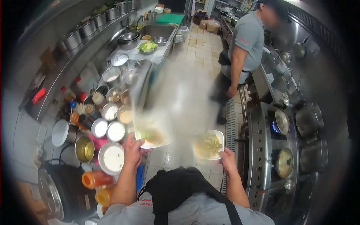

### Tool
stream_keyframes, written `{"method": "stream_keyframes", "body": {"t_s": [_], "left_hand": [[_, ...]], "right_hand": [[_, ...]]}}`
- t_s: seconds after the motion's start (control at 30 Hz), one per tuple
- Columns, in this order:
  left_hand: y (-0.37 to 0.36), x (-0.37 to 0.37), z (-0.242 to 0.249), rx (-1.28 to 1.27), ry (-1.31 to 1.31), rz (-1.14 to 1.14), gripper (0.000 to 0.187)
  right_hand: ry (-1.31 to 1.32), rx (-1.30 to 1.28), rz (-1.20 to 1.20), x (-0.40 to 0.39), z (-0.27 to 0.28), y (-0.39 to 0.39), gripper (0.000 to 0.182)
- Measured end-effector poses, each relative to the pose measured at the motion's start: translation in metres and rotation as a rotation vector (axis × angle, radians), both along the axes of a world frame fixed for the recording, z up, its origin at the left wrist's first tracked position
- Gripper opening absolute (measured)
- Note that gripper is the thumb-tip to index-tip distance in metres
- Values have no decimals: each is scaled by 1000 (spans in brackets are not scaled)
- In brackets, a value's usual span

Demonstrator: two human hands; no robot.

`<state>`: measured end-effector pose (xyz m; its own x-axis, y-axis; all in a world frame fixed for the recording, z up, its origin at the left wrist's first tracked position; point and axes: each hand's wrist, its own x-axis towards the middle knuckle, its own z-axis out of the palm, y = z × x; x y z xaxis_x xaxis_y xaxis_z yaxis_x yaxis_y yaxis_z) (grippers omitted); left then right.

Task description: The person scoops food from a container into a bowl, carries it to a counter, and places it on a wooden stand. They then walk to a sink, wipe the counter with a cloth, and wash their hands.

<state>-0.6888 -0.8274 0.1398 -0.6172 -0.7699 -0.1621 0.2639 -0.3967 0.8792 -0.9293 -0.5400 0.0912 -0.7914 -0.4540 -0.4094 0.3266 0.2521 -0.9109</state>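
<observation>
My left hand (134, 147) grips the edge of a white square bowl (157, 144) with greenish, brownish food in it. Opposite it, my right hand (227, 160) pinches the rim of a second white square bowl (221, 137), which holds green leaves and a chopped brown topping in broth. Both bowls are held out in front of my body, well apart from each other. A pale haze (182, 97) rises over them and blurs parts of the left bowl.
Ingredient tins (116, 131) and sauce bottles crowd the left counter. A lettuce plate (147, 46) stands near the sink (159, 33). On the right, a stove (270, 150) has a lit blue flame beside a pan (281, 122). A person (245, 41) stands ahead, beside the tiled aisle (197, 45).
</observation>
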Motion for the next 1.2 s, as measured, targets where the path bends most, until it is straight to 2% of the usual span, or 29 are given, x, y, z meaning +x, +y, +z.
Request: {"method": "stream_keyframes", "body": {"t_s": [0.17, 0.27, 0.4, 0.6, 0.67, 0.77, 0.97, 1.07, 1.2], "left_hand": [[-63, -111, -22, 27, 42, -10, 30], [-86, -160, -25, 36, 42, 13, 30], [-116, -210, -15, 73, -31, 161, 36], [-203, -278, -26, 82, -31, 346, 30], [-245, -304, -34, 76, 1, 333, 29], [-318, -356, -37, 83, 5, 326, 29], [-455, -480, -3, -14, -1, 196, 27], [-500, -545, 11, -16, 32, 163, 27], [-540, -625, -3, -1, 47, 217, 28]], "right_hand": [[-9, -18, -16, -97, -8, -65, 25], [40, -1, 59, -160, -8, -110, 25], [50, -55, 179, -250, 3, -190, 25], [57, -51, 304, -366, 11, -328, 25], [6, -119, 294, -411, -18, -368, 26], [-16, -99, 214, -456, -15, -419, 28], [-20, -78, 72, -546, -10, -482, 23], [-40, -64, 43, -597, -10, -509, 22], [-33, -28, 58, -676, -23, -553, 22]]}}
